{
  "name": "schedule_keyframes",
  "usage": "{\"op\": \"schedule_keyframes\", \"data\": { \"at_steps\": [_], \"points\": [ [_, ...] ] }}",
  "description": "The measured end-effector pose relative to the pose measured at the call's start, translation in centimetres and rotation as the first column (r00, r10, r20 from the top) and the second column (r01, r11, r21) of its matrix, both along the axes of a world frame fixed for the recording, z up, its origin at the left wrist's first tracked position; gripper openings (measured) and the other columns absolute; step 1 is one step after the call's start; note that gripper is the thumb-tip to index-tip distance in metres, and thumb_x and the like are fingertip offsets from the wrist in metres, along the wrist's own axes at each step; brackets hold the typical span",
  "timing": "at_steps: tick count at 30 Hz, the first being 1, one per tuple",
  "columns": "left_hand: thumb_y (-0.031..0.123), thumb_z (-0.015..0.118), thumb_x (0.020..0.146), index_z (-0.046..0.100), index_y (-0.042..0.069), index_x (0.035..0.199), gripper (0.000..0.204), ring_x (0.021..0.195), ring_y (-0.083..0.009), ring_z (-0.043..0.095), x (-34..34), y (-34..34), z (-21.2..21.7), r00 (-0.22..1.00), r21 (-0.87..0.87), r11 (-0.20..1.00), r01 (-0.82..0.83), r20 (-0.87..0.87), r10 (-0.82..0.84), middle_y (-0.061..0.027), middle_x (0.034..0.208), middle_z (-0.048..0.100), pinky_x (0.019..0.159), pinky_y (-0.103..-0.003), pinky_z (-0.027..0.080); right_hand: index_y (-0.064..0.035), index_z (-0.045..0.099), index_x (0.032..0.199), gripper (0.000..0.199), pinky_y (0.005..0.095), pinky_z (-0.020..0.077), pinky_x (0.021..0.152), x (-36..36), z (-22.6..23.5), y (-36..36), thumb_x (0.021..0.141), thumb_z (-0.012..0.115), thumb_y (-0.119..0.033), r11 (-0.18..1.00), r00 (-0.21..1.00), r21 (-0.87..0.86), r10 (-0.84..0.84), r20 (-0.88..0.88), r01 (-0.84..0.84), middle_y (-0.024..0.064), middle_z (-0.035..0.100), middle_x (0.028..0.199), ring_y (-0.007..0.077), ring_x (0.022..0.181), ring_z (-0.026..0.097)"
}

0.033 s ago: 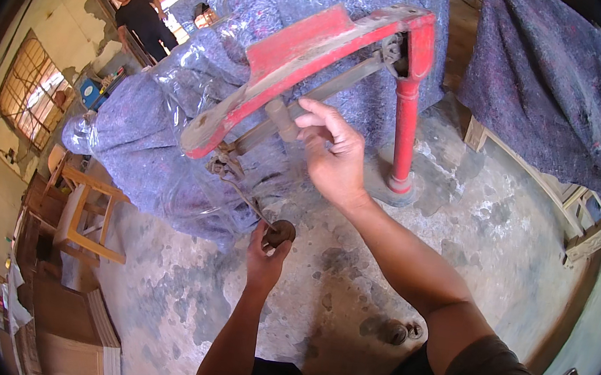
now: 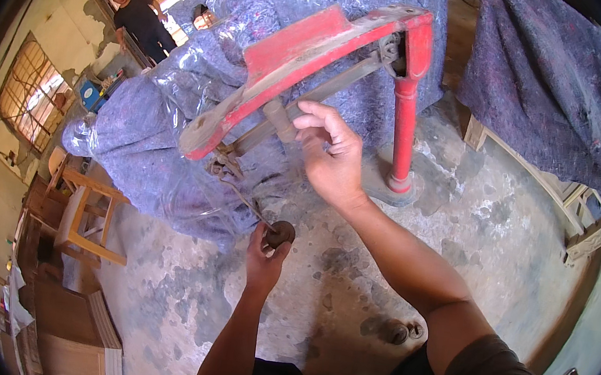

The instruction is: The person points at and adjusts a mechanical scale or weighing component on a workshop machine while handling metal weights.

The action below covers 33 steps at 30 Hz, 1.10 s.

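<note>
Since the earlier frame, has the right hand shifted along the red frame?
No. The right hand sits in the same spot against the red frame, fingers on the grey bar beneath it, level with the red post as before.

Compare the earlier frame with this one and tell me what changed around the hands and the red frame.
Nothing visibly changed. The right hand rests its fingers on the wooden handle under the red metal frame, and the left hand grips the small round rusty piece at the end of the thin rod. The wrapped bundle behind lies as before.
</note>
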<state>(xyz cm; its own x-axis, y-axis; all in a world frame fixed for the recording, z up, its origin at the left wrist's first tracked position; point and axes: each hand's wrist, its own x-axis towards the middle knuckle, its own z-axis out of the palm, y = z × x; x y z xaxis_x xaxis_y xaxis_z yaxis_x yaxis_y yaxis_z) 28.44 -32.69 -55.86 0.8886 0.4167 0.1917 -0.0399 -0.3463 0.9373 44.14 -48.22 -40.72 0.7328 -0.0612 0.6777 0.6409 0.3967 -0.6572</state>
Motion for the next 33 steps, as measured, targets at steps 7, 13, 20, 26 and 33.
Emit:
{"op": "schedule_keyframes", "data": {
  "at_steps": [7, 13, 20, 26, 33],
  "points": [
    [0.0, 0.071, 0.085, 0.042, -0.002, 0.14, 0.063, 0.106, -0.0205, 0.06, -1.7, 0.0, 0.7, 0.995, 0.085, 0.992, -0.096, 0.014, 0.095, -0.0138, 0.135, 0.051, 0.087, -0.032, 0.052, 0.0014, 0.065, 0.092, 0.025, 0.0278, 0.0501, 0.063, 1.0, -1.2, 0.3, 0.078, 0.05, 0.016, 0.996, 0.993, -0.039, -0.077, 0.084, 0.08, 0.0111, 0.065, 0.082, 0.017, 0.068, 0.064],
    [0.0, 0.069, 0.086, 0.037, -0.002, 0.145, 0.067, 0.11, -0.0224, 0.059, -3.7, -1.3, 3.9, 0.993, 0.017, 0.994, -0.111, 0.05, 0.11, -0.0146, 0.138, 0.052, 0.089, -0.033, 0.051, 0.0005, 0.067, 0.092, 0.026, 0.0289, 0.0492, 0.062, 0.0, -0.6, 0.2, 0.078, 0.052, 0.015, 0.999, 0.999, -0.004, -0.033, 0.018, 0.033, 0.0122, 0.064, 0.081, 0.0193, 0.067, 0.064],
    [-0.003, 0.065, 0.088, 0.036, 0.001, 0.148, 0.066, 0.11, -0.0224, 0.061, -5.2, -2.3, 5.5, 0.986, -0.069, 0.985, -0.155, 0.053, 0.159, -0.0163, 0.137, 0.053, 0.088, -0.034, 0.052, -0.0024, 0.07, 0.094, 0.03, 0.0295, 0.0493, 0.062, 0.5, -0.7, -0.6, 0.078, 0.052, 0.015, 0.996, 0.997, -0.066, -0.059, 0.055, 0.063, 0.0123, 0.065, 0.082, 0.0208, 0.068, 0.064],
    [-0.004, 0.066, 0.088, 0.037, -0.003, 0.144, 0.064, 0.108, -0.0242, 0.062, -5.9, -3.4, 5.8, 0.989, -0.055, 0.99, -0.13, 0.063, 0.133, -0.0186, 0.136, 0.053, 0.086, -0.033, 0.054, -0.0029, 0.07, 0.096, 0.03, 0.0297, 0.0495, 0.063, 0.4, -0.1, -1.0, 0.078, 0.053, 0.013, 0.98, 0.983, -0.125, -0.141, 0.119, 0.156, 0.0115, 0.064, 0.081, 0.0189, 0.068, 0.063],
    [-0.004, 0.067, 0.088, 0.038, -0.003, 0.144, 0.063, 0.107, -0.0224, 0.063, -6.4, -3.2, 6.1, 0.991, -0.063, 0.994, -0.09, 0.092, 0.095, -0.0164, 0.134, 0.054, 0.086, -0.032, 0.054, -0.0011, 0.068, 0.105, 0.032, 0.0273, 0.0499, 0.064, -0.3, 0.9, -1.1, 0.08, 0.052, 0.012, 0.988, 0.998, -0.147, 0.055, -0.01, -0.056, 0.0092, 0.066, 0.084, 0.0135, 0.07, 0.062]
  ]
}}
